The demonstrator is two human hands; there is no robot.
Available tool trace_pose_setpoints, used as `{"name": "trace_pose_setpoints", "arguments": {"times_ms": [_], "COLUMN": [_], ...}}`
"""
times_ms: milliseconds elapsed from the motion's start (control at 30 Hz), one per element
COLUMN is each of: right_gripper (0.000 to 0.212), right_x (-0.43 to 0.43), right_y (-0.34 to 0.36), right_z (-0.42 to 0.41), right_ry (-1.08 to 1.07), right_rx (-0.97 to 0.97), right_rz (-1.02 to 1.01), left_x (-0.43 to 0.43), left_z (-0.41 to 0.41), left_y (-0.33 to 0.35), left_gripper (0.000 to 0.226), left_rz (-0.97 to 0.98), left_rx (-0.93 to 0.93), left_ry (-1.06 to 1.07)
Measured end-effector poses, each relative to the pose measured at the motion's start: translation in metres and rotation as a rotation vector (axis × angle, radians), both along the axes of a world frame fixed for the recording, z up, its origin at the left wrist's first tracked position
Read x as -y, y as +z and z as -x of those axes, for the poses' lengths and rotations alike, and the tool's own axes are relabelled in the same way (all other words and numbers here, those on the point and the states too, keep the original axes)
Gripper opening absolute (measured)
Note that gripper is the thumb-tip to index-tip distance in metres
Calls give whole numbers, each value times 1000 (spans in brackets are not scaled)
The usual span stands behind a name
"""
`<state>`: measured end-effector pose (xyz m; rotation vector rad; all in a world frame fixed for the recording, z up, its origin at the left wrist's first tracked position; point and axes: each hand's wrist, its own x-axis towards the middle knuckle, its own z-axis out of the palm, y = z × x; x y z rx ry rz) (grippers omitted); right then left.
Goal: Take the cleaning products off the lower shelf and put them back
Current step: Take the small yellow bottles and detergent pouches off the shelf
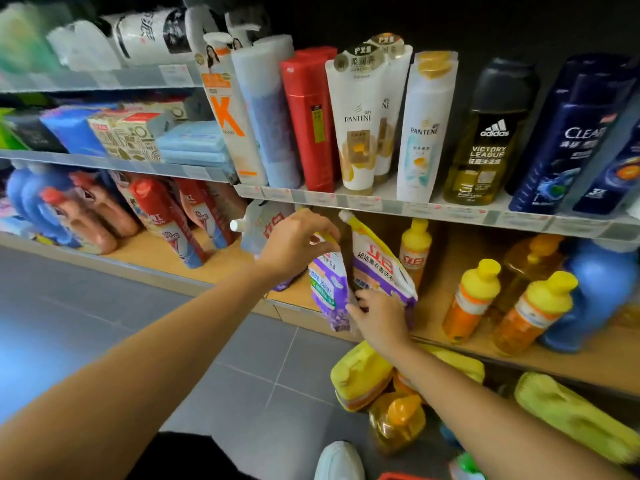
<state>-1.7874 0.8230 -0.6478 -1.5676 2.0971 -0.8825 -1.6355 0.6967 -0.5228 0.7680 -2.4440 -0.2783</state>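
Observation:
My left hand (294, 242) pinches the top of a purple refill pouch (329, 289) at the front edge of the wooden lower shelf (588, 362). My right hand (379, 317) grips the bottom of a second pouch (375, 261), yellow on top and purple below, which stands tilted just right of the first. A white spouted pouch (256, 226) stands behind my left hand. Yellow-capped orange bottles (472, 299) stand on the shelf to the right.
A blue jug (595, 292) stands at the shelf's far right. Yellow jugs (363, 379) and an amber bottle (396, 422) lie on the grey tiled floor below. Shampoo bottles (360, 123) line the shelf above. Red and pink detergent bottles (166, 220) fill the left.

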Motion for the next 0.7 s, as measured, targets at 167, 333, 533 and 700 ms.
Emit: {"name": "trace_pose_setpoints", "arguments": {"times_ms": [167, 333, 533, 700], "right_gripper": [33, 21, 48, 43], "right_x": [-15, -62, -50, -22], "right_y": [5, 7, 3, -6], "right_z": [1, 28, 62, 61], "right_ry": [102, -199, -279, -229], "right_rx": [270, 255, 431, 626], "right_rz": [-23, 112, 19, -62], "left_x": [-15, -27, -50, -64], "left_z": [-5, -16, -17, 0], "left_y": [-3, -22, -77, -120], "left_gripper": [35, 77, 110, 117], "left_rz": [33, -193, -886, -1015], "left_rx": [63, -100, -165, -218], "left_ry": [-20, 158, 336, 242]}}
